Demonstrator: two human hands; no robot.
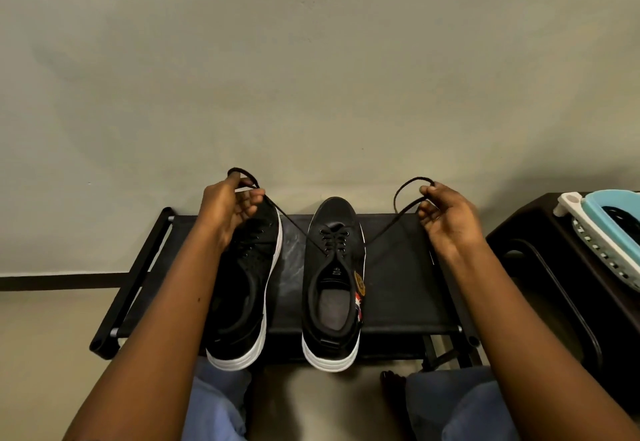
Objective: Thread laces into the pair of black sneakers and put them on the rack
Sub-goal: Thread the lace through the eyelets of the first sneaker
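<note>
Two black sneakers with white soles stand side by side on the black rack (398,288), toes toward the wall. The right sneaker (332,288) has a black lace (294,225) crossed through its eyelets. Both lace ends are pulled out taut to the sides. My left hand (228,212) pinches the left end above the left sneaker (249,288), partly covering its toe. My right hand (446,218) pinches the right end, which loops above the rack's back edge. The left sneaker's eyelets look bare, though my arm hides part of them.
A dark stool or cabinet (540,267) stands close to the right of the rack, carrying a light blue and white basket (602,229). A plain wall rises just behind the rack. My knees in blue trousers (457,406) are right in front of it.
</note>
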